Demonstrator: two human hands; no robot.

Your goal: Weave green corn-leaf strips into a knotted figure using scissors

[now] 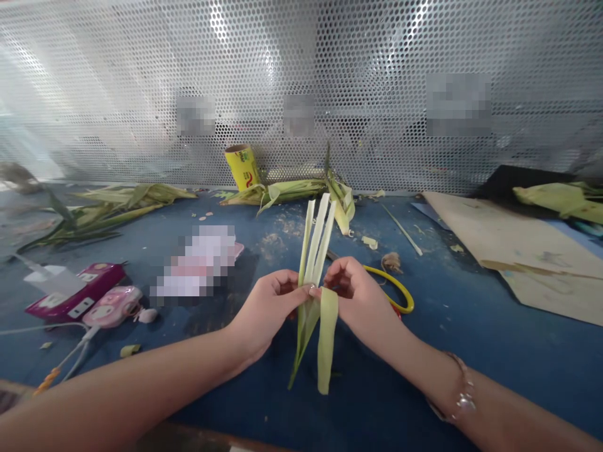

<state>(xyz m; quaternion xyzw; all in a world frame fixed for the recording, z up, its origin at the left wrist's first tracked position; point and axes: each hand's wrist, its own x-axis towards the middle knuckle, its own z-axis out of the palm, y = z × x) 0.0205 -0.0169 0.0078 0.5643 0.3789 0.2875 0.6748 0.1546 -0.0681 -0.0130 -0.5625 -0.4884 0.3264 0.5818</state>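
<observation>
- The bundle of long, flat, pale green husk strips (317, 237) is held up above the blue desk (452, 383), fanned at the top and narrowing to a point below.
- The left hand (274, 295) has its grip pinched together on the middle of the bundle.
- The right hand (354, 287) meets it there, its grip closed on the upper end of a broad, pale green ribbon-like strip (327, 345) that hangs down; the fingers hide whether this strip joins the bundle.
- The strips should be very light, bendable across their width and prone to splitting lengthwise; a fresh surface may be slightly slick.
- The best hold is likely a firm thumb pinch at the gathered middle, since the loose tops would splay or crease.
- Just beyond the right hand lies a yellow plastic loop handle (407, 290), with a fuzzy brown twine tuft (391, 262) near it, so drifting that way could snag.
- Farther off, green corn husks (296, 188) lie before the silver perforated metal screen (301, 56), which bounds reach.
- Bare desk on the near right gives the freest room; the near edge runs below the left forearm.
</observation>
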